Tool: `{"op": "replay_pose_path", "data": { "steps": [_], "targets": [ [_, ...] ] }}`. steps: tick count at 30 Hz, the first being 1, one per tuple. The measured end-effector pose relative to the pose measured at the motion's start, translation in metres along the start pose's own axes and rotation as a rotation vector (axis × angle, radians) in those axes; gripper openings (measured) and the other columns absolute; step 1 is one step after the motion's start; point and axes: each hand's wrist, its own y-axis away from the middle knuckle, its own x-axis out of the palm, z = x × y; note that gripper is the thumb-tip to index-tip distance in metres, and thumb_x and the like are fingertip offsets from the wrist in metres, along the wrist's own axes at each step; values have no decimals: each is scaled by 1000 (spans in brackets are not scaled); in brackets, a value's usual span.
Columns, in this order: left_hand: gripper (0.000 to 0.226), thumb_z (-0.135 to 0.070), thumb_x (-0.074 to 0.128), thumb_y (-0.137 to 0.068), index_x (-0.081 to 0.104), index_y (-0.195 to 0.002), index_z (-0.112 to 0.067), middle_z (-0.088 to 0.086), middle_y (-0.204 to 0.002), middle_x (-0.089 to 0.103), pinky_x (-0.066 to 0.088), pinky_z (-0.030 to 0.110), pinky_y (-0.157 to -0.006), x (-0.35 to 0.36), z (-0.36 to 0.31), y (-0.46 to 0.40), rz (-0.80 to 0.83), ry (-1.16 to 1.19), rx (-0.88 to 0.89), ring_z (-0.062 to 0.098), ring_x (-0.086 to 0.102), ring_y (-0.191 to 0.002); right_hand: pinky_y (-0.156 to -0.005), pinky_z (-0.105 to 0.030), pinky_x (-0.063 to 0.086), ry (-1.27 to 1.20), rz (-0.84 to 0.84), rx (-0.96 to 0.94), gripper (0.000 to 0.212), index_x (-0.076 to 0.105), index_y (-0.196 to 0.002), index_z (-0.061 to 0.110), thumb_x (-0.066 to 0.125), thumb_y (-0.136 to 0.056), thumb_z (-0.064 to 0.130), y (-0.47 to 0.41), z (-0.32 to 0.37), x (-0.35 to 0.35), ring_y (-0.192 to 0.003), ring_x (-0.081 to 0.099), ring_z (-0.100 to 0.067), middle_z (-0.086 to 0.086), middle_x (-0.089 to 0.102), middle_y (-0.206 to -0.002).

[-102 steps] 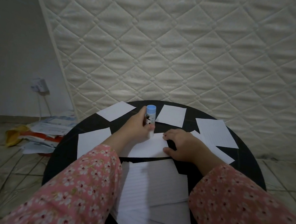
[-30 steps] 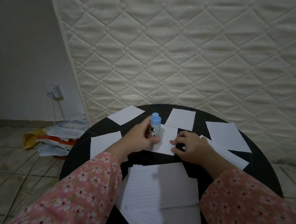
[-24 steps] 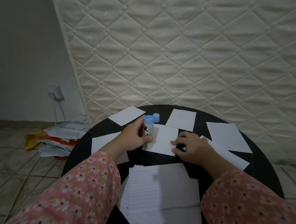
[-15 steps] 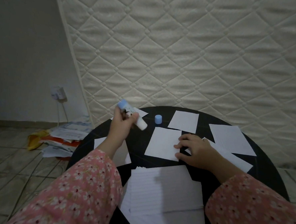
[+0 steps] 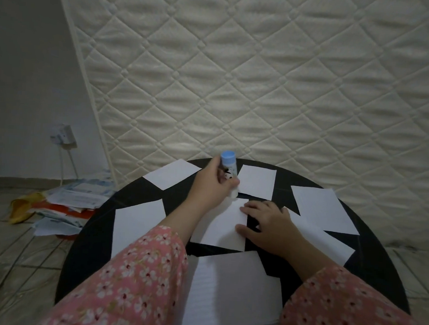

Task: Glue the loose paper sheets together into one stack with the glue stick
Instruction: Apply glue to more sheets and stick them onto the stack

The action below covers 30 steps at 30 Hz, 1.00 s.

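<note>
Gripping the cylindrical glue stick (image 5: 229,173), the left hand (image 5: 213,187) touches a flat white sheet (image 5: 220,226); right hand (image 5: 270,222) presses it with relaxed fingers.

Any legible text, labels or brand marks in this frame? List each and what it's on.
None can be read.
Glue stick, held in the left hand: black marks on the label, too blurred to read.
Papers on the floor: bluish print, too small to read.
Sheets on the table: blank or faintly ruled, no words visible.
</note>
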Motion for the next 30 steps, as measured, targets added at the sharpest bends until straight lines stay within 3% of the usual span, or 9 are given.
{"op": "replay_pose_path", "data": {
  "steps": [7,13,17,23,27,30],
  "targets": [
    [28,-21,68,-86,49,-106,-25,-11,-71,47,36,8,-53,20,8,-9,69,20,-18,-1,45,-60,-107,-47,25,-28,-8,-28,57,46,-138,36,48,-87,62,-1,-3,-1,-134,29,-10,19,40,-143],
    [35,-20,69,-85,54,-115,-24,-10,-69,47,35,6,-54,23,16,-11,86,-30,-1,0,45,-60,-103,-43,27,-21,-12,-29,57,49,-135,35,51,-85,63,-3,-3,-3,-130,33,-11,18,44,-138],
    [41,-21,67,-86,50,-123,-24,-9,-74,47,33,12,-55,21,17,-16,149,-125,34,2,46,-65,-99,-43,32,17,-8,-39,58,49,-134,32,50,-84,63,-4,-1,-4,-126,37,-12,14,47,-132],
    [29,-18,66,-86,48,-107,-27,-9,-75,47,34,19,-59,9,20,-17,164,-185,50,7,46,-68,-101,-45,34,25,0,-45,59,48,-136,31,53,-84,57,-4,0,-4,-129,36,-12,14,45,-136],
    [38,-19,65,-87,49,-122,-26,-7,-83,52,37,17,-65,-4,25,-16,170,-192,17,4,48,-73,-100,-44,34,27,-2,-46,58,48,-136,30,55,-84,55,-5,1,-7,-130,36,-13,14,45,-137],
    [46,-21,65,-88,45,-130,-28,-2,-102,58,38,25,-73,-15,31,-15,185,-199,-14,11,53,-88,-102,-44,33,25,8,-48,58,48,-137,31,55,-85,55,-4,0,-8,-131,35,-13,13,44,-139]
  ]
}}
